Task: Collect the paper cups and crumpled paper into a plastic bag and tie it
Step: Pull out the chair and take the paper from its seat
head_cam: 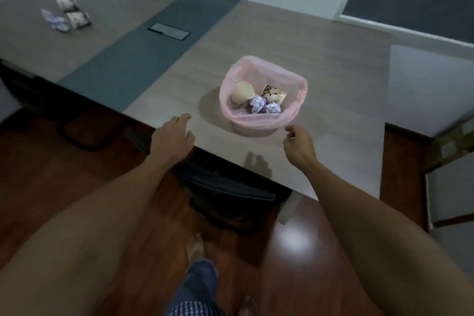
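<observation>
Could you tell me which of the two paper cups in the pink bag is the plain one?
The left cup: it is plain beige, lying tilted with its mouth facing up. The right cup carries a brown speckled print. Both lie in the bag.

No sleeves are worn: both forearms are bare up to the left hand (171,136) and the right hand (298,145). No rings, watch or bracelets can be made out. Dark blue trousers (198,282) are worn above a checked blue-and-white cloth (191,309), and the feet are bare.
</observation>
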### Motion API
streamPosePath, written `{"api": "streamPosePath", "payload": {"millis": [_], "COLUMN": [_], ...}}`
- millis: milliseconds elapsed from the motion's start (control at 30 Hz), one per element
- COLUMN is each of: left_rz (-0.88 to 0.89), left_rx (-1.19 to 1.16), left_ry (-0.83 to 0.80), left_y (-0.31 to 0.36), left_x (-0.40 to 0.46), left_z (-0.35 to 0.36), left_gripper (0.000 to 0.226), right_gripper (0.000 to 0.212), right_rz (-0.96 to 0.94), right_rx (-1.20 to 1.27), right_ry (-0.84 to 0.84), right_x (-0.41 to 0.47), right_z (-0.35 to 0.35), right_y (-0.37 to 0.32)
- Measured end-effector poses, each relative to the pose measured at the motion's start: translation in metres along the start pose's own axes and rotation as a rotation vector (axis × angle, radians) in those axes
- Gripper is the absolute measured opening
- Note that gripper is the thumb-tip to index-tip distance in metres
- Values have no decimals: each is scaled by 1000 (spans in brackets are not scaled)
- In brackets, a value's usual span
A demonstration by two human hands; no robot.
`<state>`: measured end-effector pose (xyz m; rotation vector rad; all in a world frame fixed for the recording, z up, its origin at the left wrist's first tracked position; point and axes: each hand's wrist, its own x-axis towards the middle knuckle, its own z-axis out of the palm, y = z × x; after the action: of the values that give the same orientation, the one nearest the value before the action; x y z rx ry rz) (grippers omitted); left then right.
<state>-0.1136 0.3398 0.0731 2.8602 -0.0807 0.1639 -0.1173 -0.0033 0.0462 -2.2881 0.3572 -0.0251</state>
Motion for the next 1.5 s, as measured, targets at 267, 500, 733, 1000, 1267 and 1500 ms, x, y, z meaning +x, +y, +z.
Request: {"api": "streamPosePath", "payload": {"millis": [267,500,733,1000,1267,1500], "left_rz": [-213,-588,-738,-773,-855,-788], "left_rx": [27,-287,-726,-773,-679,-586], "left_ry": [110,133,92,210,264,281], "left_y": [-5,13,19,-30,-128,-192], "left_x": [-93,-115,-111,-108,-100,-111], "left_z": [-10,-3,-9,-21,-43,-55], "left_gripper": [48,54,48,52,46,37], "right_gripper": [64,38,25,9,20,27], "right_rz": [-89,-234,-189,-320,-555,-729], "right_rx": [-374,-437,-506,-659,-631,-599], "right_ry": [-463,-540,-480,-683,-822,-839], "right_x": [-80,-117,-123,-145,-206,-254], "right_z": [8,26,26,61,149,230], "right_y": [41,50,45,16,-50,-103]}}
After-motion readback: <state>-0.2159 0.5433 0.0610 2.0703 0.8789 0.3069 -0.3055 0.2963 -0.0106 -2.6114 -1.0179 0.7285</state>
